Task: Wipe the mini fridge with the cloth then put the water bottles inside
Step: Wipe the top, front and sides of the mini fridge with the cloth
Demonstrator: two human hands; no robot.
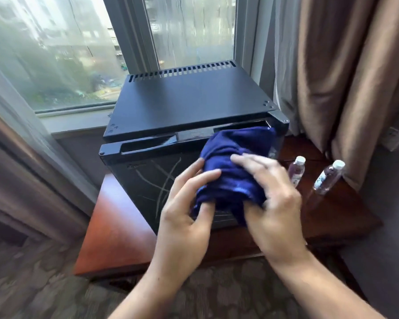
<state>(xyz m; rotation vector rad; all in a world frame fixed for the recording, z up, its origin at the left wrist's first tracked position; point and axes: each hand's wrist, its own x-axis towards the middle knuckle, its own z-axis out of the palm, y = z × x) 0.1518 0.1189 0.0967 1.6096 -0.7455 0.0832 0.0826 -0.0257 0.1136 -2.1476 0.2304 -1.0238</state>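
We hold the bunched blue cloth (230, 171) against the upper front of the black mini fridge (184, 107), its door shut. Our left hand (189, 201) pinches the cloth's lower edge; our right hand (270, 199) clasps it. At three o'clock, two water bottles (296, 170) (328, 178) stand on the wooden tabletop (115, 224).
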